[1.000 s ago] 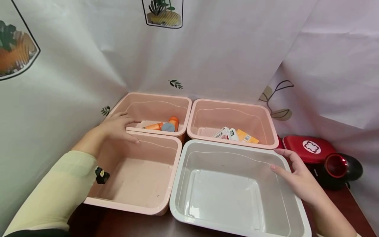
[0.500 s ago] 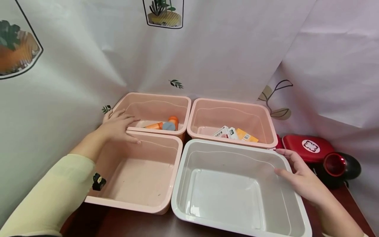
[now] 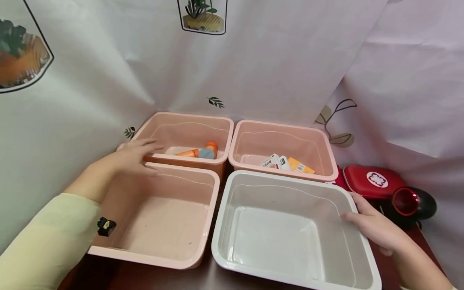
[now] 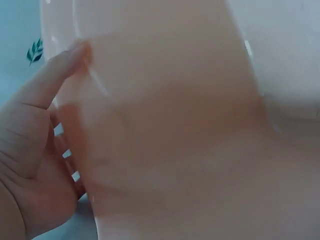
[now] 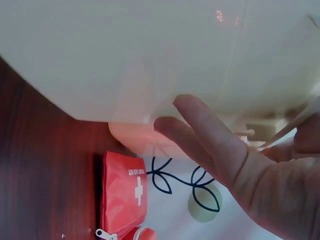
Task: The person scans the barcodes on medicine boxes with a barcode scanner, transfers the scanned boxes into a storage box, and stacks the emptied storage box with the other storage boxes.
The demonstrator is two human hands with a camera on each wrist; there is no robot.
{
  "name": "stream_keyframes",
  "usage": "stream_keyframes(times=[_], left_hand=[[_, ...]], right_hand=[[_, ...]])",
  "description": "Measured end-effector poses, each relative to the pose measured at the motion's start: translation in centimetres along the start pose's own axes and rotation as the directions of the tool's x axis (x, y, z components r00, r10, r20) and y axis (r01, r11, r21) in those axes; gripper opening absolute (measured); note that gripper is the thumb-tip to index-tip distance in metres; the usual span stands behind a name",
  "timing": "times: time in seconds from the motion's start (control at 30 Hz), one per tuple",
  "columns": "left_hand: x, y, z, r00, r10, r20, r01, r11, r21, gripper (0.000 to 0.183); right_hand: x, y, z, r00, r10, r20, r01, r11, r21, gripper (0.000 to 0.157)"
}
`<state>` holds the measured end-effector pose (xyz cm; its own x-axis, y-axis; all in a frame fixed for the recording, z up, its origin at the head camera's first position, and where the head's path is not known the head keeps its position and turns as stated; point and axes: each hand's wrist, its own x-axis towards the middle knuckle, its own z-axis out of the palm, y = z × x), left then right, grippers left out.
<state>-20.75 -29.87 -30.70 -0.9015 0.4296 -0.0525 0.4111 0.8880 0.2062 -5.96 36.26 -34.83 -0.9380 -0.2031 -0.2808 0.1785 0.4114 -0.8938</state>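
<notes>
My left hand (image 3: pixel 131 159) grips the left side of the near-left pink bin (image 3: pixel 166 225). In the left wrist view its thumb lies over the inner face of the wall, while the other fingers are outside, partly hidden. The right hand (image 3: pixel 378 227) holds the right rim of a grey-white bin (image 3: pixel 275 241), thumb inside. From the right wrist view, fingers (image 5: pixel 210 132) press along that bin's outer wall. Both bins stand side by side with a narrow gap, and no items show inside them.
Behind stand a pink bin (image 3: pixel 192 129) holding orange bottles (image 3: pixel 212 148) and another pink bin (image 3: pixel 282 139) with white and yellow boxes (image 3: pixel 300 166). On the right are a red first-aid case (image 3: pixel 371 181) and a black cylindrical object (image 3: pixel 424 203). A patterned cloth (image 3: pixel 275 60) hangs behind.
The near-left pink bin has shifted left and slightly towards me with my left hand, widening the gap beside the grey-white bin. My right hand has slid a little nearer along the rim.
</notes>
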Motion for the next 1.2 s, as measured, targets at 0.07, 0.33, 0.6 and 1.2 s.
stream_keyframes(times=[0.07,0.33,0.6,1.2], left_hand=[[-0.7,-0.8,-0.5,1.0,0.01,-0.015,-0.011,1.0,-0.025,0.093],[-5.4,-3.6,-1.3,0.999,-0.002,0.039,0.014,0.958,-0.286,0.101],[-7.7,-3.5,-1.4,0.977,-0.038,0.208,0.142,0.848,-0.51,0.098],[-7.4,-2.0,-2.0,0.937,-0.117,0.329,0.314,0.691,-0.651,0.071]], right_hand=[[-0.2,0.2,-0.4,1.0,0.009,-0.004,-0.009,1.0,0.001,0.068],[-1.7,0.0,-2.6,0.999,0.043,-0.024,-0.043,0.998,-0.036,0.069],[-3.8,0.6,-5.4,0.997,-0.074,-0.012,0.074,0.997,-0.031,0.075],[-3.9,-6.9,-9.4,0.93,-0.242,0.275,0.09,0.879,0.469,0.078]])
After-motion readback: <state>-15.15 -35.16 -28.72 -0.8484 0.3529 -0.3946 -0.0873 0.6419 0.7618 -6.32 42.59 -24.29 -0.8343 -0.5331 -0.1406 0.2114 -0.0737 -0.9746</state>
